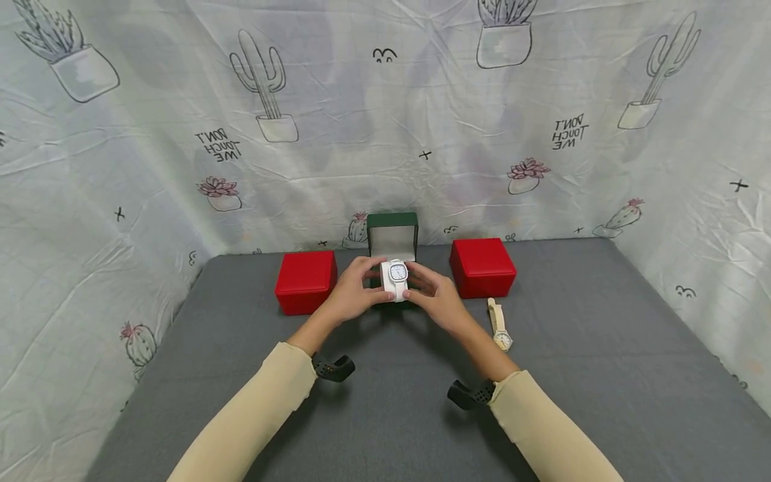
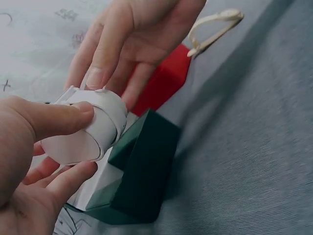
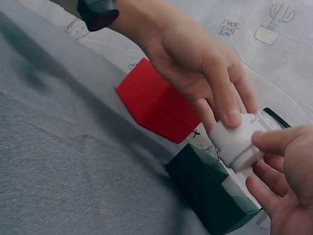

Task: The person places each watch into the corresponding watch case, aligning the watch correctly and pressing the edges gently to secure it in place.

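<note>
A white wristwatch (image 1: 398, 272) with a squarish face is wrapped round a white watch cushion (image 1: 387, 280). My left hand (image 1: 354, 289) grips the cushion from the left, thumb in front and fingers behind. From the right, my right hand (image 1: 439, 298) pinches its other side with thumb and fingers. Both wrist views show the watch strap between the two thumbs. Just below and behind the cushion stands a green watch box (image 2: 146, 171), its lid (image 1: 393, 221) raised and its pale lining (image 1: 391, 242) facing me.
Closed red boxes stand on either side, one on the left (image 1: 306, 282) and one on the right (image 1: 483, 268). A cream-strapped watch (image 1: 500, 328) lies before the right box. The grey tabletop (image 1: 397, 415) meets a cactus-print curtain (image 1: 373, 134) at the back.
</note>
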A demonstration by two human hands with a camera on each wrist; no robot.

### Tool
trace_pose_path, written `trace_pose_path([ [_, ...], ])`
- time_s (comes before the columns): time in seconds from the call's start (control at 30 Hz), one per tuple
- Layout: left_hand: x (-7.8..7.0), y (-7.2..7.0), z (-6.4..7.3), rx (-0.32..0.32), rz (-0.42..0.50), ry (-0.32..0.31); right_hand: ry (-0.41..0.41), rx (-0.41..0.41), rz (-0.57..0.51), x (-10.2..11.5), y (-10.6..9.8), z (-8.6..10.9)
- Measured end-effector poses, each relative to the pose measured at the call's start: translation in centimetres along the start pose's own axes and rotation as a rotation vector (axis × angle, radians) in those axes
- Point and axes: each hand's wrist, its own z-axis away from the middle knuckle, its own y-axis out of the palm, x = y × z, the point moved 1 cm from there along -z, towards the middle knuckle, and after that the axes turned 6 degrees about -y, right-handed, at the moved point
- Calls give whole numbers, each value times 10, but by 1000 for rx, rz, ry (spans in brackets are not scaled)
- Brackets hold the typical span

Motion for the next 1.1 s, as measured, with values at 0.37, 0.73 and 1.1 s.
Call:
trace_pose_path([
  [0.37, 5, -3, -26, 51, -185, 7, 118, -75, 81, -5, 5, -17],
  [0.73, 10, 1, -34, 33, -259, -12, 168, -94, 163, -10, 7, -22],
  [1.1, 14, 4, -36, 47, -463, -71, 169, -148, 513, -10, 11, -28],
])
